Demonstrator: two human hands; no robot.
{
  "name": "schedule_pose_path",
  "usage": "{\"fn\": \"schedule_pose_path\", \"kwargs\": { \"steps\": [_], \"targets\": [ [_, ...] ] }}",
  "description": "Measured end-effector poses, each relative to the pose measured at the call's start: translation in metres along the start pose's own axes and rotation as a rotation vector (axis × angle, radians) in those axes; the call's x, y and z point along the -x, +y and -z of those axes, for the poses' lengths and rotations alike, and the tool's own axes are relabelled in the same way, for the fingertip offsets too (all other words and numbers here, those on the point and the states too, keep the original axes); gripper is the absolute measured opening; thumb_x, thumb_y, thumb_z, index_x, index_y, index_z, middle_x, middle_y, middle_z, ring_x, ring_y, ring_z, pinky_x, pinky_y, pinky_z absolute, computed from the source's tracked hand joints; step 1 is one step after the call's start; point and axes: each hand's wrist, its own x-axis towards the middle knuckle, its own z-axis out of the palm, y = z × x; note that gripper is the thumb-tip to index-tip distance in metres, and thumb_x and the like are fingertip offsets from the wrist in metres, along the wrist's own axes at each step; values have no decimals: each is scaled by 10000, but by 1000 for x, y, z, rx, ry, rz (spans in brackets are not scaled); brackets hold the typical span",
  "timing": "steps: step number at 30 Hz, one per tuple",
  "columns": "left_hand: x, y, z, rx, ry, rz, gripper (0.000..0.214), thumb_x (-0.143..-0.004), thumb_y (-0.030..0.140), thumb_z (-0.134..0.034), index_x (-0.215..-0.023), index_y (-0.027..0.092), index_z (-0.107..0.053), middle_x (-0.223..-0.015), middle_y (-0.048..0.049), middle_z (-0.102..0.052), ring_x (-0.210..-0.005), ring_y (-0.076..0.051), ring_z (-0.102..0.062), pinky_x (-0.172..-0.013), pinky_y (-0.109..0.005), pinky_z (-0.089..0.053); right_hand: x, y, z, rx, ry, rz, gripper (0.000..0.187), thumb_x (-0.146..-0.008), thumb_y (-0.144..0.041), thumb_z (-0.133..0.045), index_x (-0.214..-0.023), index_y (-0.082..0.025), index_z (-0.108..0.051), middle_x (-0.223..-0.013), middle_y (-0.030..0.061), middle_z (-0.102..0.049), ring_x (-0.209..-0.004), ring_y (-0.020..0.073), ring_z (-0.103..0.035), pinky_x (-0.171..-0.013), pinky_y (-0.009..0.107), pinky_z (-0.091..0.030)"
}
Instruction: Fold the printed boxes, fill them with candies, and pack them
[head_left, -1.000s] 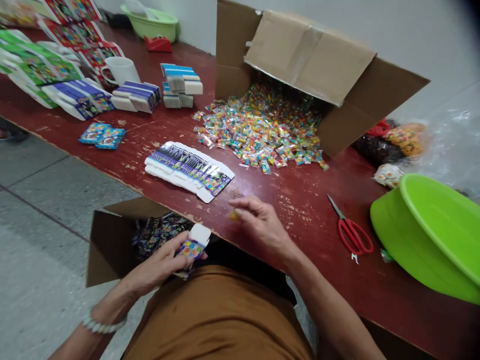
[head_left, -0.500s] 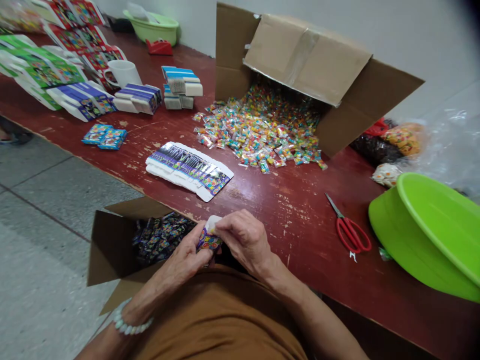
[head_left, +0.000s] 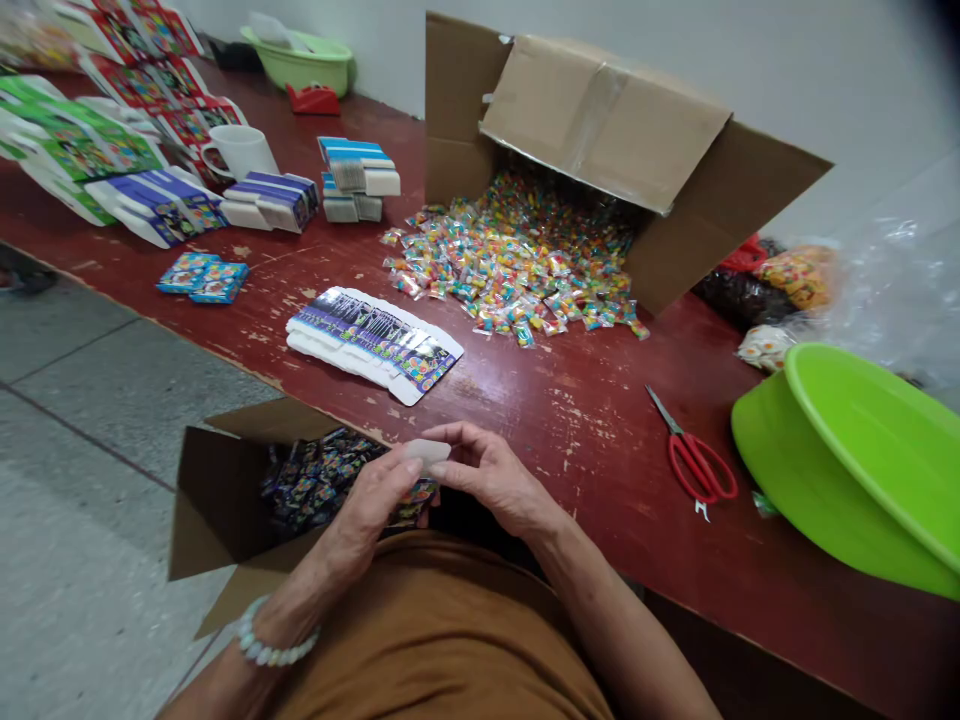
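Flap now folded shut on small box (head_left: 421, 470) (both hands (head_left: 450, 485) gripping).

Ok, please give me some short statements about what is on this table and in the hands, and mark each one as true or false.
1. Both hands, left hand and right hand, hold one small printed box. True.
2. The red scissors lie inside the green basin. False: they lie on the table, beside the basin.
3. Wrapped candies spill out of the big carton lying on its side. True.
4. The white mug stands on the floor. False: it stands on the table.
5. The fanned flat boxes lie between the hands and the candies. True.
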Motion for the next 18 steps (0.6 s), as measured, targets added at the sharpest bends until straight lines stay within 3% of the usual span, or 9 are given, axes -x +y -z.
{"fn": "schedule_pose_path", "kwargs": {
  "steps": [3, 6, 8, 13, 16, 18],
  "targets": [
    [0, -1, 0, 34, -39, 62, 425, -835, 562, -683, -1016, 177, -691, -702, -17, -693, -560, -152, -615, -524, -246, -513, 1, 1, -1, 226, 141, 250, 232, -822, -443, -749, -831, -216, -704, -836, 27, -688, -690, 153, -650, -665, 300, -546],
    [1, 4, -1, 153, -78, 196, 495, -874, 640, -583, -1092, 198, -623, -701, -36, -708, -532, -185, -647, -501, -274, -513, 4, -2, 1, 495, 185, 481, 171, -891, -380, -685, -837, -231, -748, -934, 66, -734, -882, 191, -682, -828, 347, -546],
    [0, 7, -1, 217, -104, 245, 556, -881, 684, -525, -1160, 206, -586, -704, -48, -713, -528, -212, -666, -486, -292, -513, 7, -4, 1, 535, 120, 449, 187, -927, -359, -640, -866, -225, -757, -949, 70, -745, -859, 181, -691, -813, 336, -550],
    [-1, 5, -6, 214, -62, 198, 686, -837, 718, -566, -1249, 170, -600, -692, -36, -707, -530, -187, -667, -500, -264, -527, 4, -7, -2, 297, 126, 147, 138, -865, -316, -684, -896, -190, -732, -755, 14, -724, -548, 121, -646, -523, 238, -511],
    [-1, 3, -7, 200, -59, 196, 756, -779, 761, -602, -1201, 135, -657, -663, -49, -708, -519, -182, -659, -507, -260, -540, 0, -9, -3, 273, 122, 102, 146, -876, -300, -661, -931, -186, -733, -733, 7, -730, -520, 115, -643, -503, 231, -508],
    [-1, 3, -5, 199, -69, 216, 760, -773, 762, -609, -1180, 124, -676, -643, -58, -706, -507, -182, -653, -488, -253, -531, -1, -11, 0, 365, 128, 153, 134, -890, -282, -645, -921, -188, -737, -728, 13, -729, -535, 120, -646, -529, 246, -519]
  ]
}}
